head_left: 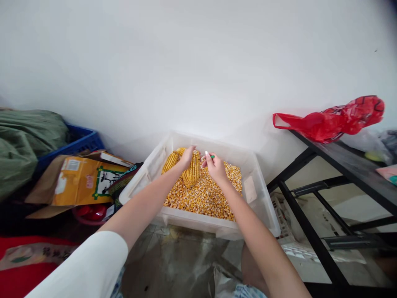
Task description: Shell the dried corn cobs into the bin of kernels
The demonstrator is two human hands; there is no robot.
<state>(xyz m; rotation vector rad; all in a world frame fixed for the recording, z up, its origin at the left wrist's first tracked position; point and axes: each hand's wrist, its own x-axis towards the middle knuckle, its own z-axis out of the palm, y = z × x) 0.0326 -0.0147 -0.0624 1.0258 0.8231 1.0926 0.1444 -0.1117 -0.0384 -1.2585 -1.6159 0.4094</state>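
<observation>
Inside the plastic tub (pixel 220 227), with its centre as the clock hub, two or more ears of corn (pixel 192 171) lie at 11 o'clock on a bed of loose kernels (pixel 204 203). Our left hand (pixel 187 158) is at 11 o'clock, over the ears; its fingers are partly hidden, so we cannot tell whether they are clamped. Our right hand (pixel 215 166) is at 1 o'clock, thumb and fingers pressed together on a small green object (pixel 212 157), just beside the nearest ear. Most of that object is concealed by the hand.

Both hands are within the rim, closer to the far edge than to the near one. The kernels spread openly toward 5 o'clock, and a strip of the tub's bottom and side separates them from the 3 o'clock edge. At 12 o'clock, the white wall (pixel 198 74) stands just beyond the far edge. At 9 o'clock, a cardboard box (pixel 80 180) is near the rim, limiting side clearance. At 3 o'clock, a black metal frame (pixel 305 219) stands close to the tub. At 6 o'clock, we see open floor (pixel 173 265) between our forearms.
</observation>
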